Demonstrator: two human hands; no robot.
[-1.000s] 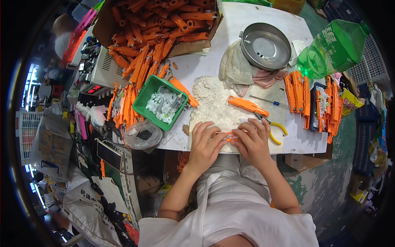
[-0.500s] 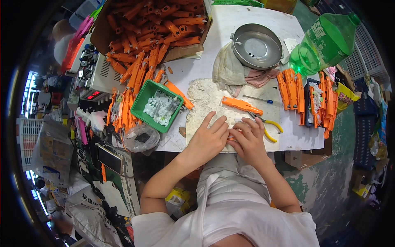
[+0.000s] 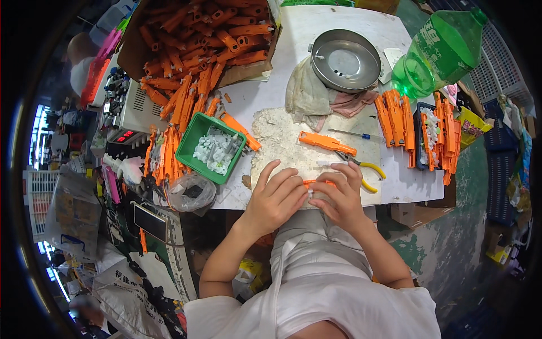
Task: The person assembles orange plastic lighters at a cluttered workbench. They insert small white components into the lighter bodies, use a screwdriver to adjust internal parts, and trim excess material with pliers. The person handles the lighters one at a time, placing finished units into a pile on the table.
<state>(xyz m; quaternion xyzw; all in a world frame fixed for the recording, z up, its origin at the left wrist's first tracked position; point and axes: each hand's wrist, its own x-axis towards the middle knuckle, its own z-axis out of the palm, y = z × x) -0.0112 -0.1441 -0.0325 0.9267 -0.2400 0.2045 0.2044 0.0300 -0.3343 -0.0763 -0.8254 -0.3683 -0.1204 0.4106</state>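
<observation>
At the table's near edge, my left hand [image 3: 273,199] and my right hand [image 3: 342,198] come together, fingers closed around an orange plastic part [image 3: 317,183]. Most of that part is hidden by the fingers. A small white piece [image 3: 310,193] shows between the fingertips. Just beyond my hands lies another long orange plastic casing [image 3: 326,143] on a worn pale board [image 3: 276,133]. Pliers with yellow handles [image 3: 372,168] lie beside my right hand, their jaws close to that casing. Farther back is a thin screwdriver [image 3: 355,135] with a blue end.
Left of the board stands a green tray [image 3: 186,155] of small white pieces, beside piled orange casings [image 3: 183,104] and a full cardboard box [image 3: 275,48]. A metal pan [image 3: 361,79] rests on rags [image 3: 305,93]. More casings [image 3: 398,120] and a green bottle [image 3: 437,56] stand right.
Both hands have tilted and drawn slightly apart, so more of the orange part and the small white piece show between them. The view has shifted slightly.
</observation>
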